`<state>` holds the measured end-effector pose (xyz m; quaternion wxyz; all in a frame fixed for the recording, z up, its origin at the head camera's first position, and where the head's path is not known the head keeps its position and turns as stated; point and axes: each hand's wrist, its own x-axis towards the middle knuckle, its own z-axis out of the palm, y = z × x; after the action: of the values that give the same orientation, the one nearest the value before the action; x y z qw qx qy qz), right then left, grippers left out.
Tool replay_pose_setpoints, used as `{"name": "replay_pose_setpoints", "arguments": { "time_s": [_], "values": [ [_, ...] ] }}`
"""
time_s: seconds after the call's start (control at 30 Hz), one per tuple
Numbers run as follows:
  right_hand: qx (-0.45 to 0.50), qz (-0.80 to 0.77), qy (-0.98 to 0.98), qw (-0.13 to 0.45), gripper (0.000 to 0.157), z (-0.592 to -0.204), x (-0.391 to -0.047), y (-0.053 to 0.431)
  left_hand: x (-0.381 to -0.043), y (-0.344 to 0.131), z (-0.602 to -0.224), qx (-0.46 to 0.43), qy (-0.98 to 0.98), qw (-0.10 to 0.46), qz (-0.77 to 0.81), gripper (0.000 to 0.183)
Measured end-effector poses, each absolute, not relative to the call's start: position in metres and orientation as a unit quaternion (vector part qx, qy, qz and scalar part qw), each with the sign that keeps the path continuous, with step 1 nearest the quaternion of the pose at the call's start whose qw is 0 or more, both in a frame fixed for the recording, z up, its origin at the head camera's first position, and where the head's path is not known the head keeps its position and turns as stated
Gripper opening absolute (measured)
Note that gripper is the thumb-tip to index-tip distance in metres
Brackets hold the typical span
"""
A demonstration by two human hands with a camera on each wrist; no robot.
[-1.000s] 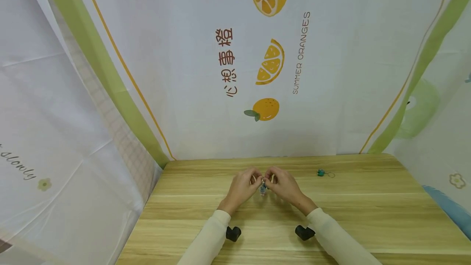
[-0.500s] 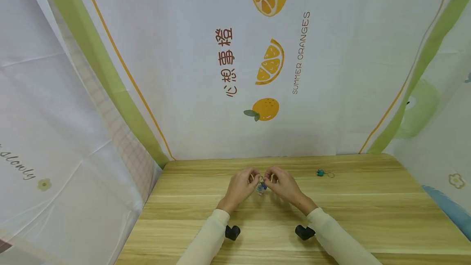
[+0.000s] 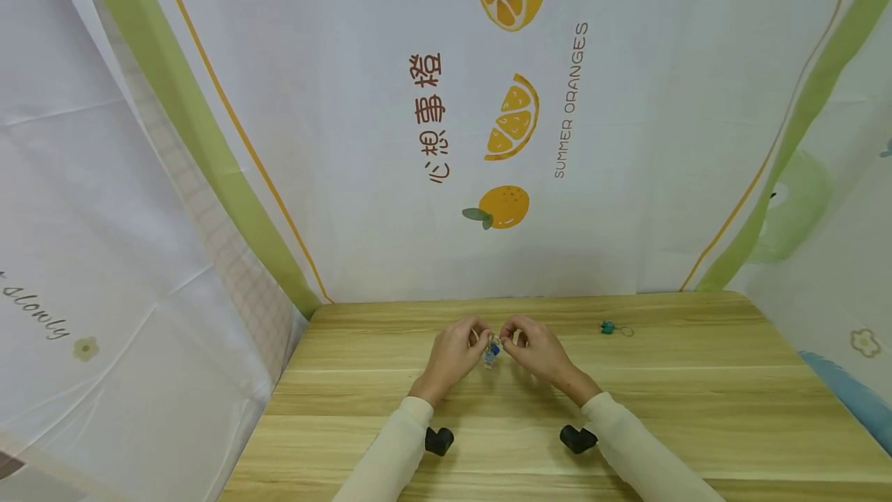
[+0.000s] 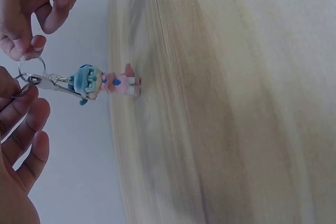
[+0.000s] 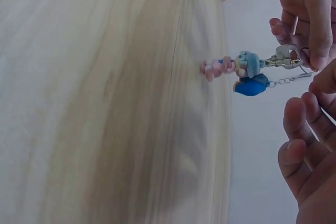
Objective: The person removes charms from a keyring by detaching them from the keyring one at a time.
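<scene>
The two hands meet fingertip to fingertip above the worktop, with a figure hanging just below and between them. In the head view it is a small bluish dangle; the left wrist view gives its teal hat, pink body and pale legs, and the silver clasp above it. There the left hand pinches the keyring at the clasp's end, while the right hand pinches a thin ring just beside it.

The right wrist view alone plainly shows a blue charm beside the figure, on a silver chain leading toward the right hand's fingertips; from the left wrist it is mostly hidden.

The head view has a green charm with its wire loop lying on the worktop, well right of the hands; the left wrist view catches only a scrap at its top edge.
</scene>
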<state>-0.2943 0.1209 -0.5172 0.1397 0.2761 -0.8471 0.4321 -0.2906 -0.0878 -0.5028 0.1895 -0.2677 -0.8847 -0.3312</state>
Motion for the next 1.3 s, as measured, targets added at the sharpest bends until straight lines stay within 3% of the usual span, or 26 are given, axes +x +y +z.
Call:
{"name": "replay_pose_setpoints", "arguments": {
  "time_s": [0.33, 0.7, 1.3],
  "values": [
    [0.232, 0.420, -0.872, 0.095, 0.005, -0.5114, -0.2934, 0.1165, -0.2899, -0.0873, -0.5025, -0.284, -0.877, 0.205, -0.330, 0.006],
    [0.242, 0.410, -0.874, 0.097, 0.009, -0.5142, -0.2953, 0.1160, -0.2859, -0.0836, -0.5024, -0.290, -0.880, 0.188, -0.326, 0.006],
    [0.251, 0.430, -0.862, 0.090, 0.010, -0.5117, -0.2911, 0.1164, -0.2856, -0.0839, -0.5035, -0.284, -0.888, 0.208, -0.297, 0.007]
  ]
}}
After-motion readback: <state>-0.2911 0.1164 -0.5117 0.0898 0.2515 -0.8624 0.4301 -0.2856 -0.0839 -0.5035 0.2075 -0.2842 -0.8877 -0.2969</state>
